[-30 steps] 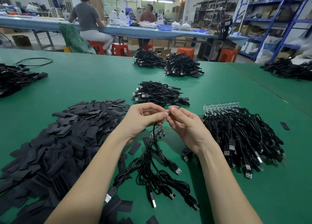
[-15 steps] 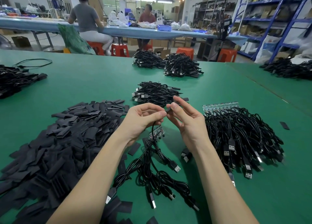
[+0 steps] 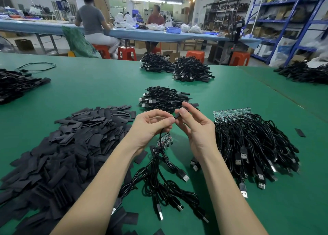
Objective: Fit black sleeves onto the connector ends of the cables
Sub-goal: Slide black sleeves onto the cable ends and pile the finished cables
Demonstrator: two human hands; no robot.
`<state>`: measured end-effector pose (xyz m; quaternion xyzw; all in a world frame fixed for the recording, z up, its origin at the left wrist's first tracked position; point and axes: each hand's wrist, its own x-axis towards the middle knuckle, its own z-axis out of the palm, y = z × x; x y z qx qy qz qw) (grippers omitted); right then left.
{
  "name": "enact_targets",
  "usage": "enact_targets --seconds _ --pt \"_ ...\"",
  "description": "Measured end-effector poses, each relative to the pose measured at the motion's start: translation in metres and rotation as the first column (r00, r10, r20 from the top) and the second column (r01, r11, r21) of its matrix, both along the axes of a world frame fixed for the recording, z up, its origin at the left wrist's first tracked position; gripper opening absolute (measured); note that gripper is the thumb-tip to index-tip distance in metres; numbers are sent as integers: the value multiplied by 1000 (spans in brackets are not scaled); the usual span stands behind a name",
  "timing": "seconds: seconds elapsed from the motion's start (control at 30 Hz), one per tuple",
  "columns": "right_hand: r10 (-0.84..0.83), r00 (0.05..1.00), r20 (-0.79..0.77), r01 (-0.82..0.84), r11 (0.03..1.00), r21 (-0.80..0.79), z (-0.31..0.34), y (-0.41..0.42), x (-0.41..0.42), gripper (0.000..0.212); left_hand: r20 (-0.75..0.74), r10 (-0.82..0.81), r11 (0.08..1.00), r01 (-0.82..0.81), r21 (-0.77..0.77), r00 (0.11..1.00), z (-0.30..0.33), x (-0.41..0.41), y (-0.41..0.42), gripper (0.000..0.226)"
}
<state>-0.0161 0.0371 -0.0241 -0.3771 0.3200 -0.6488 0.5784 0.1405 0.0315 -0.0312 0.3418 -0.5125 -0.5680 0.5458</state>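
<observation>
Green table: black sleeve pinched between both hands' grip.

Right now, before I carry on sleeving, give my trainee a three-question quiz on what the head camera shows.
1. True or false: the big pile of loose black sleeves lies to the left of the left hand.
2. What does the right hand pinch at its fingertips?
A. a black sleeve
B. a red stool
C. a blue tray
3. Fill in: the cable hanging from the left hand runs down to a bundle of cables lying between the two ____.

Key: 1 true; 2 A; 3 forearms.
</observation>
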Motion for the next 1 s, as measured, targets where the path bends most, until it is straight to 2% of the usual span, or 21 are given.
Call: enact_targets --seconds 0.13,0.23,0.33,0.43,0.5,0.57,0.7,0.83,0.9,1.0 --pt "5 1000 -12 -5 1000 -15 0 -1 -1 32 -1 -2 1000 2 13 1000 -2 1 -1 27" --pt "-60 992 -110 51 995 -83 0 -3 -3 26 38 28 1000 -27 -13 999 -4 -1 -3 24" --pt "-130 981 -144 111 985 -134 0 -6 -7 34 225 70 997 -58 -57 972 -5 -1 -4 24" --pt "-195 971 -135 177 975 -131 2 -9 -13 27 455 4 998 22 -53 890 -5 4 -5 22" --pt "-219 969 -115 207 972 -113 2 -10 -17 23 548 -65 995 99 -33 834 -4 5 -5 17" --pt "-234 968 -88 225 969 -99 2 -11 -21 22 591 -43 993 97 -61 805 -4 3 -4 11" --pt "-245 969 -43 242 968 -64 4 -13 -26 24 604 98 989 -10 -148 791 -1 -3 -6 8" --pt "-239 971 -4 238 970 41 7 -16 -30 44 418 196 974 -125 -191 887 11 -13 -12 6" --pt "-243 970 -14 244 966 89 7 -17 -34 44 364 200 973 -139 -186 910 24 -20 -21 6" --pt "-247 969 -29 249 959 138 5 -17 -37 35 473 303 934 -160 -319 827 49 -26 -47 5"
